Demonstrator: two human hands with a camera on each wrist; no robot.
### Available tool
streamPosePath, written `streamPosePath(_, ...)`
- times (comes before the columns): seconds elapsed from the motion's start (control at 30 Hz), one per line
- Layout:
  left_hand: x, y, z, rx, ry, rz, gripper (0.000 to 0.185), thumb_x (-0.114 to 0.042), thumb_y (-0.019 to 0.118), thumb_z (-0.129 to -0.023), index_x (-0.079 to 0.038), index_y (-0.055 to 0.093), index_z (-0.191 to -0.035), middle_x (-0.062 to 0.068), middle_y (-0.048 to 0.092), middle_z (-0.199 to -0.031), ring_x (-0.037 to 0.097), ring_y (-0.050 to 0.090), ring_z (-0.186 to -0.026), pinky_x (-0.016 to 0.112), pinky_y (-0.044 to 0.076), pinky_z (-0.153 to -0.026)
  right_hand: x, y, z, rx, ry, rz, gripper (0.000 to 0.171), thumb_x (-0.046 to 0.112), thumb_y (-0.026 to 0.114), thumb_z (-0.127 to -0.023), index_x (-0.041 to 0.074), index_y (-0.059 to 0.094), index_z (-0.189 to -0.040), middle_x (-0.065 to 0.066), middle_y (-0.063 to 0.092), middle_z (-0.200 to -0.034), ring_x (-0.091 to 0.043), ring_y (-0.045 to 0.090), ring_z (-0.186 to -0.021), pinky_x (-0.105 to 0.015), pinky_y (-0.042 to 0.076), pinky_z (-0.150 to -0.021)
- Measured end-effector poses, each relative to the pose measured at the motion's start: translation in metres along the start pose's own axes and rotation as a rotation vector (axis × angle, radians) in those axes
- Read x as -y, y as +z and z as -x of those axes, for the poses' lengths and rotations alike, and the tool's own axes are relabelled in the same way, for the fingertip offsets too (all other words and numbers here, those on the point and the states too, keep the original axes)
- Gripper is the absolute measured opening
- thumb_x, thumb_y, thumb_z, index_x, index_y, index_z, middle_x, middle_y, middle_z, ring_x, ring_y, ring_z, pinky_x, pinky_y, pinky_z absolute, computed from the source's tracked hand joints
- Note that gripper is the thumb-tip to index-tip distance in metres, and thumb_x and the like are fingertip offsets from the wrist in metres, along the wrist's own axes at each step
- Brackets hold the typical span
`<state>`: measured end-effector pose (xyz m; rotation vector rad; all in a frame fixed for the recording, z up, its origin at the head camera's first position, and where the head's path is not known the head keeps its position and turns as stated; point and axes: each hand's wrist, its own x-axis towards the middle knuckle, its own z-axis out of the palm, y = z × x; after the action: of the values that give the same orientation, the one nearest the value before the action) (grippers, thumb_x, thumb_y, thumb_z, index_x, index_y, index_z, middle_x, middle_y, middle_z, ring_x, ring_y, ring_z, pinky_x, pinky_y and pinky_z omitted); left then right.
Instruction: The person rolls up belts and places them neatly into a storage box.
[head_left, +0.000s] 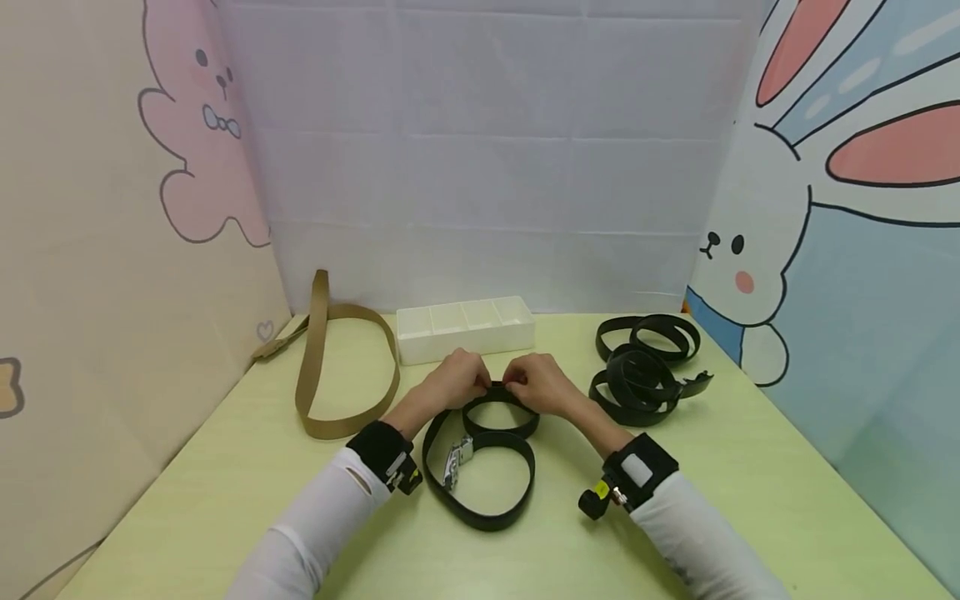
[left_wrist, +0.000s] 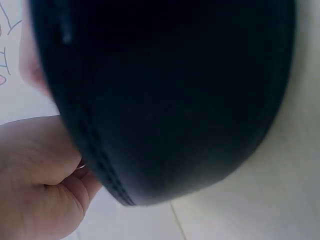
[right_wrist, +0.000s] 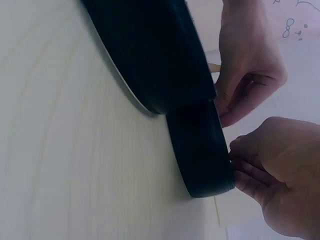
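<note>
A black leather belt (head_left: 487,522) stands on its edge in loose loops at the middle of the table, its silver buckle (head_left: 455,461) lying inside the near loop. At the far side of the smaller loop, my left hand (head_left: 455,379) pinches the strap between thumb and fingers. My right hand (head_left: 543,383) pinches the same stretch just to the right, a small gap apart. The stitched strap (left_wrist: 175,100) fills most of the left wrist view and hides part of that hand. In the right wrist view, both hands meet at the strap (right_wrist: 200,150).
Behind the hands stands a white compartment box (head_left: 465,342). To the left, a tan webbing belt (head_left: 333,429) forms an open loop. Several coils of black belt (head_left: 637,375) sit at the right. Printed curtains (head_left: 480,167) enclose the table's back and sides.
</note>
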<state>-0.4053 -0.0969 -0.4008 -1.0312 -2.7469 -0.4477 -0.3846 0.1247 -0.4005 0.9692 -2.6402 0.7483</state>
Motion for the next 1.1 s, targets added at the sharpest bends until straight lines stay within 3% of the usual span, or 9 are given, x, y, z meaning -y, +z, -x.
streamPosePath(0.1, 0.003, -0.001, 0.001, 0.001, 0.024, 0.016, 0.01, 0.001, 0.082, -0.099, -0.001, 0.09, -0.103, 0.015, 0.088, -0.102, 0.031, 0.083, -0.093, 0.039, 0.068, -0.084, 0.003, -0.008, 0.012, 0.016, -0.028, -0.008, 0.011, 0.006, 0.075, -0.105, 0.004, 0.085, -0.106, -0.008, 0.083, -0.095, -0.015, 0.074, -0.081, -0.031, 0.06, -0.076)
streamPosePath(0.13, 0.018, 0.008, -0.003, -0.013, 0.051, 0.015, 0.009, -0.005, 0.082, -0.101, -0.003, 0.091, -0.104, 0.012, 0.088, -0.102, 0.028, 0.083, -0.093, 0.037, 0.068, -0.083, 0.005, -0.01, 0.016, 0.028, -0.045, -0.013, 0.01, 0.007, 0.075, -0.106, 0.004, 0.085, -0.106, -0.006, 0.083, -0.095, -0.011, 0.073, -0.08, -0.029, 0.059, -0.076)
streamPosePath(0.2, 0.019, 0.007, -0.001, -0.017, 0.057, 0.014, 0.009, -0.004, 0.083, -0.1, -0.003, 0.091, -0.104, 0.012, 0.088, -0.102, 0.027, 0.083, -0.093, 0.038, 0.068, -0.084, 0.012, -0.014, 0.024, 0.062, -0.095, -0.014, 0.008, 0.007, 0.076, -0.106, 0.005, 0.084, -0.105, -0.003, 0.081, -0.093, -0.006, 0.068, -0.078, -0.025, 0.056, -0.075)
streamPosePath(0.33, 0.019, 0.004, 0.002, -0.021, 0.038, 0.015, 0.009, -0.003, 0.082, -0.101, -0.002, 0.09, -0.104, 0.014, 0.088, -0.102, 0.03, 0.083, -0.095, 0.041, 0.068, -0.086, 0.032, -0.016, 0.034, 0.163, -0.203, 0.021, 0.008, 0.012, 0.078, -0.105, 0.01, 0.083, -0.099, 0.001, 0.078, -0.088, -0.003, 0.064, -0.075, -0.022, 0.054, -0.073)
streamPosePath(0.37, 0.005, -0.006, 0.008, -0.005, 0.01, 0.015, 0.01, 0.003, 0.082, -0.099, 0.001, 0.089, -0.105, 0.017, 0.087, -0.103, 0.033, 0.083, -0.096, 0.044, 0.069, -0.086, 0.037, -0.015, 0.036, 0.181, -0.214, 0.051, 0.008, 0.014, 0.079, -0.104, 0.011, 0.082, -0.098, 0.001, 0.077, -0.088, -0.004, 0.063, -0.075, -0.022, 0.053, -0.072)
streamPosePath(0.57, 0.004, -0.007, 0.015, 0.008, -0.013, -0.003, 0.01, 0.001, 0.083, -0.099, -0.001, 0.09, -0.106, 0.014, 0.088, -0.105, 0.03, 0.083, -0.097, 0.04, 0.068, -0.086, 0.051, -0.012, 0.052, 0.214, -0.171, 0.239, 0.01, 0.013, 0.089, -0.097, 0.011, 0.079, -0.098, -0.005, 0.073, -0.099, -0.011, 0.062, -0.083, -0.03, 0.055, -0.077)
streamPosePath(0.73, 0.007, -0.01, 0.021, 0.005, -0.023, 0.006, 0.009, 0.0, 0.084, -0.099, -0.003, 0.09, -0.105, 0.013, 0.088, -0.105, 0.029, 0.084, -0.097, 0.038, 0.068, -0.086, 0.047, -0.013, 0.061, 0.168, -0.151, 0.261, 0.016, 0.008, 0.09, -0.094, 0.011, 0.074, -0.096, -0.002, 0.07, -0.097, -0.012, 0.062, -0.082, -0.03, 0.055, -0.075)
streamPosePath(0.9, 0.014, -0.013, 0.027, -0.011, -0.008, 0.0, 0.008, 0.0, 0.084, -0.098, -0.003, 0.09, -0.103, 0.012, 0.088, -0.101, 0.026, 0.084, -0.093, 0.033, 0.067, -0.082, 0.033, -0.019, 0.064, 0.137, -0.162, 0.254, 0.02, 0.002, 0.088, -0.095, 0.011, 0.07, -0.091, -0.001, 0.074, -0.09, -0.011, 0.062, -0.077, -0.026, 0.052, -0.069)
streamPosePath(1.1, 0.029, -0.009, 0.034, -0.027, 0.017, 0.031, 0.008, -0.001, 0.085, -0.098, -0.004, 0.091, -0.103, 0.011, 0.088, -0.101, 0.025, 0.084, -0.091, 0.034, 0.068, -0.082, 0.002, -0.028, 0.056, 0.122, -0.089, 0.386, 0.017, 0.001, 0.088, -0.095, 0.009, 0.072, -0.094, -0.004, 0.074, -0.092, -0.021, 0.069, -0.079, -0.031, 0.055, -0.067)
